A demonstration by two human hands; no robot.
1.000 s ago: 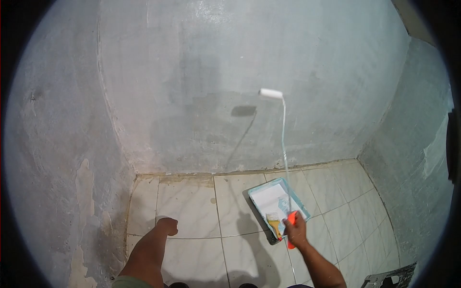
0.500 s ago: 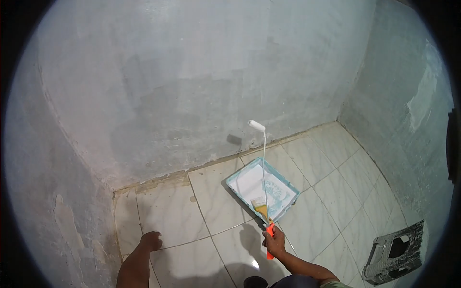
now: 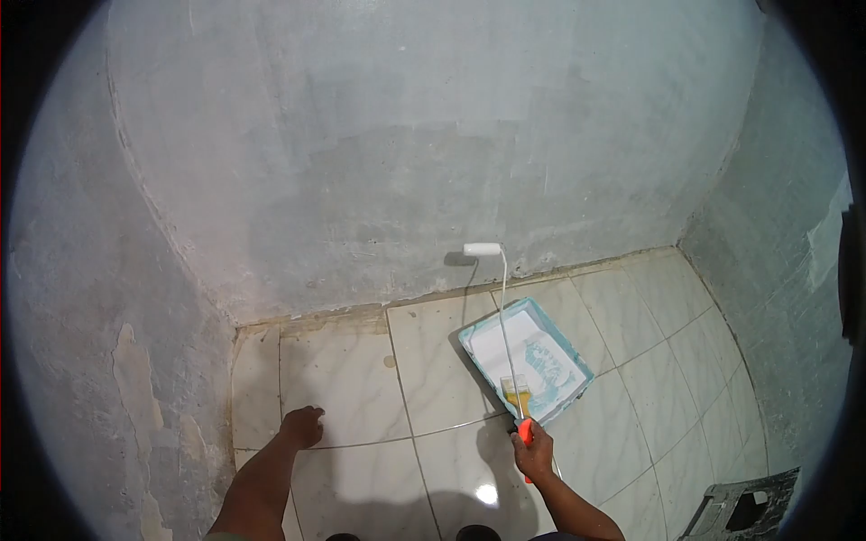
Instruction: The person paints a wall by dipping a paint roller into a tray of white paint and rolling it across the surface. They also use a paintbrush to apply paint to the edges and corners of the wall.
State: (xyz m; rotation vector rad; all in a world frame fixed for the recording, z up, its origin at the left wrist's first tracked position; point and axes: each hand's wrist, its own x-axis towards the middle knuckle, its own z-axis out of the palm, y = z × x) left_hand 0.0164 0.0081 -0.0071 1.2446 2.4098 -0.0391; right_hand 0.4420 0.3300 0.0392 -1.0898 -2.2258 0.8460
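Head view.
- Clamps right hand (image 3: 534,451) around the orange handle of long white paint roller with thin metal shaft (image 3: 483,249), fingers wrapped tight.
- Sets the roller's sleeve against the grey plastered wall (image 3: 433,153), low down, just above the joint with the floor.
- Holds left hand (image 3: 302,426) low over white marbled floor tiles (image 3: 352,379), fingers loosely curled with nothing in them. Cannot tell whether it touches the tile.
- Teal rectangular plastic paint tray (image 3: 577,361) on the tiles just ahead of the right hand, under the roller shaft.
- Flat brush with yellowish bristles (image 3: 516,394) in the tray's near end.
- Grey plastic stool (image 3: 740,514) at lower right edge, well apart.
- Peeling plaster on left wall.
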